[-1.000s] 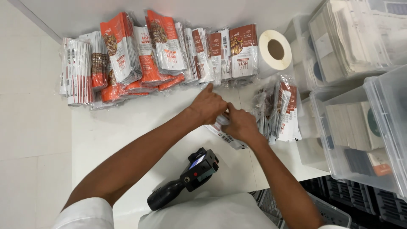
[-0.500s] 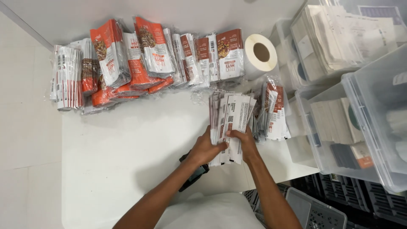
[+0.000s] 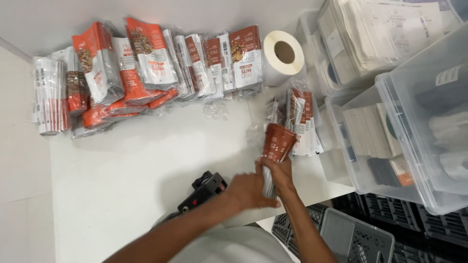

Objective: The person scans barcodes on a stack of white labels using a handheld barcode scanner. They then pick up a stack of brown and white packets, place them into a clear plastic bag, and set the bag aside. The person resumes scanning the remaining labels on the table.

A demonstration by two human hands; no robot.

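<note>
My right hand (image 3: 279, 170) grips the lower end of a bunch of flat brown-and-white pouches (image 3: 278, 142), held upright near the table's front edge. My left hand (image 3: 247, 189) presses against the same bunch from the left, its fingers blurred. A black handheld printer gun (image 3: 202, 191) lies on the white table (image 3: 136, 160) just left of my left wrist. An opened clear bag of more brown pouches (image 3: 301, 122) lies just beyond the bunch.
Bundles of orange and brown pouches in clear wrap (image 3: 141, 68) line the back of the table. A roll of white labels (image 3: 282, 56) stands beside them. Clear plastic bins (image 3: 390, 107) with papers fill the right side. Grey crates (image 3: 356, 238) sit below the table edge.
The bunch of pouches was fanned flat in both hands; now it is gathered and stood upright in my right hand, closer to the table's front edge. The printer gun shows again.
</note>
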